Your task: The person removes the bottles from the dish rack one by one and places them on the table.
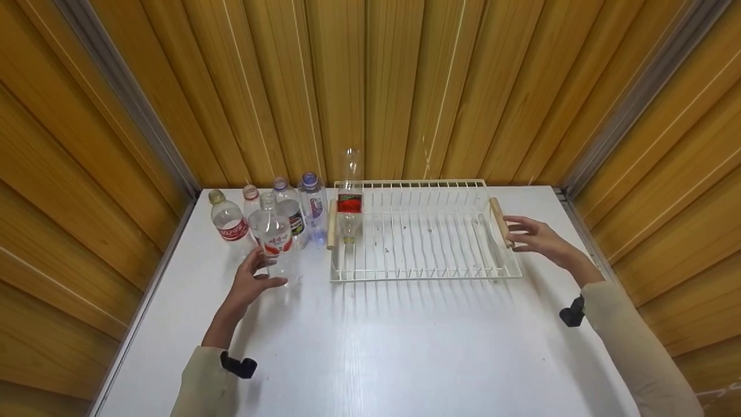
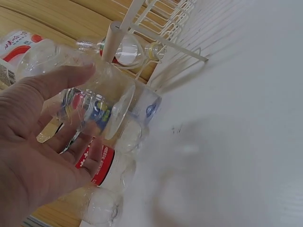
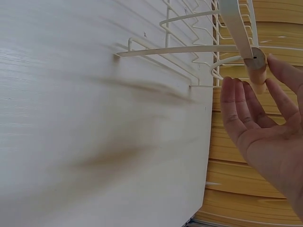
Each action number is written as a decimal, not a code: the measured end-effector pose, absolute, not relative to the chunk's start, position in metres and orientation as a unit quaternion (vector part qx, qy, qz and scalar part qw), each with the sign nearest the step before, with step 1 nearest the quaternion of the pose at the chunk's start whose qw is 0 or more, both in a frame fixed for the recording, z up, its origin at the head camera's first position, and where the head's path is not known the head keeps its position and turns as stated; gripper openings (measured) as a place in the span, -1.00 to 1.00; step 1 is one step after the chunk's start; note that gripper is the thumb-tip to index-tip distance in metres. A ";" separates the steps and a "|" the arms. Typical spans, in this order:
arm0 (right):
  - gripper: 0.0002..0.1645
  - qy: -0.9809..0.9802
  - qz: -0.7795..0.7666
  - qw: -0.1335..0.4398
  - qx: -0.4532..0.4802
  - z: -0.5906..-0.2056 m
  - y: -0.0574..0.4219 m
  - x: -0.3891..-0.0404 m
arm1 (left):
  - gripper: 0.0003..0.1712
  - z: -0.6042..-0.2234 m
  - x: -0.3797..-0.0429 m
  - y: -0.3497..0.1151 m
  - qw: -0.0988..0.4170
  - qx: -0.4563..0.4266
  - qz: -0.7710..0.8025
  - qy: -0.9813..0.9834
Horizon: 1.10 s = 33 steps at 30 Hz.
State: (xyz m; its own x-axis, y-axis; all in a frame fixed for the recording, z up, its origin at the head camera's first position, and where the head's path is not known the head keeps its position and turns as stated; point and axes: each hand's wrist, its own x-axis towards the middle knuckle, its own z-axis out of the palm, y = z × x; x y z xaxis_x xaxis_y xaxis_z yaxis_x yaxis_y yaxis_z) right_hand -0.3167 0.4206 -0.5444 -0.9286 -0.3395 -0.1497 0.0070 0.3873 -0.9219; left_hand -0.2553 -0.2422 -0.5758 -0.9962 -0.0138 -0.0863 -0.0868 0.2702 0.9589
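Observation:
In the head view my left hand (image 1: 250, 281) curves beside the lower part of a clear bottle (image 1: 275, 236) with a red-and-white label. The left wrist view shows the thumb along one side of that bottle and the fingers spread loosely at the other. My right hand (image 1: 538, 238) is at the right wooden handle (image 1: 501, 222) of a white wire dish rack (image 1: 425, 280). Seen from the right wrist, its thumb is near the end of the handle (image 3: 255, 66), with the fingers nearly straight. Inside the rack's left end, a clear bottle with a red label (image 1: 349, 202) stands cap down.
Left of the rack stand more empty bottles: a red-labelled one with a yellowish cap (image 1: 233, 230), a dark-labelled one (image 1: 295, 222) and a purple-capped one (image 1: 314, 202). Wood-grain panels (image 1: 393, 87) enclose the white table (image 1: 382, 347) behind and at the sides.

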 end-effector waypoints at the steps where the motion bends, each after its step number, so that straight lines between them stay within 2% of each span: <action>1: -0.16 0.817 -0.545 0.159 -0.100 -0.545 0.420 -0.317 | 0.06 -0.576 -0.253 -0.245 0.029 -0.035 0.600 0.798; 10: -0.15 0.818 -0.543 0.163 -0.099 -0.548 0.421 -0.317 | 0.13 -0.588 -0.240 -0.272 0.033 -0.083 0.556 0.827; 22: -0.15 0.818 -0.544 0.162 -0.094 -0.546 0.420 -0.317 | 0.14 -0.606 -0.226 -0.316 -0.016 -0.145 0.551 0.822; 33: -0.16 0.819 -0.543 0.165 -0.085 -0.548 0.421 -0.315 | 0.09 -0.614 -0.236 -0.340 -0.063 -0.171 0.548 0.816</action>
